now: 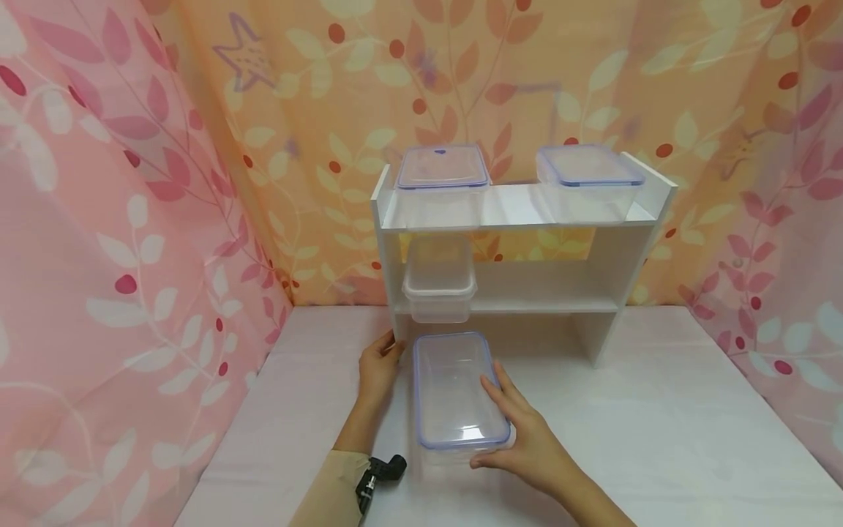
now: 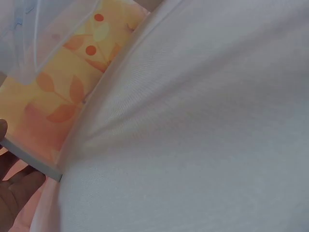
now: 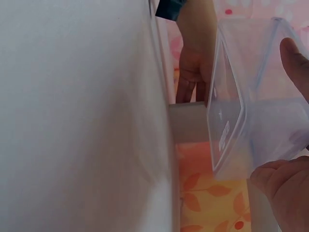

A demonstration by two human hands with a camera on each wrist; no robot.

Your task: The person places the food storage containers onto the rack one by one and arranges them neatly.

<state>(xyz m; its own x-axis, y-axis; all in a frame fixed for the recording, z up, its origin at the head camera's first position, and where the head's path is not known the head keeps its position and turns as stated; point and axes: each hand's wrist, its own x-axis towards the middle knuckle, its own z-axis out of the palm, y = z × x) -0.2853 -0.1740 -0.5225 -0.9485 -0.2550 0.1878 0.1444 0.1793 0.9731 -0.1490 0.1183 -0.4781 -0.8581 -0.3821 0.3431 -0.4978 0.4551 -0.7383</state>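
My right hand (image 1: 527,432) grips a clear plastic food container (image 1: 457,391) with a blue-rimmed lid, its thumb and fingers on two sides. In the right wrist view the container (image 3: 236,111) is held up off the table, in front of the shelf's left end. At the foot of the white shelf (image 1: 546,304), my left hand (image 1: 380,369) pinches the front edge of the left side panel. The left wrist view shows that panel edge (image 2: 34,160) between the thumb and the fingers (image 2: 29,186).
Two blue-lidded containers stand on the shelf's top, one at left (image 1: 443,183) and one at right (image 1: 590,183). A container with a whitish lid (image 1: 439,282) sits on the middle board's left end. Patterned curtains (image 1: 316,146) enclose the white-covered table (image 1: 658,432).
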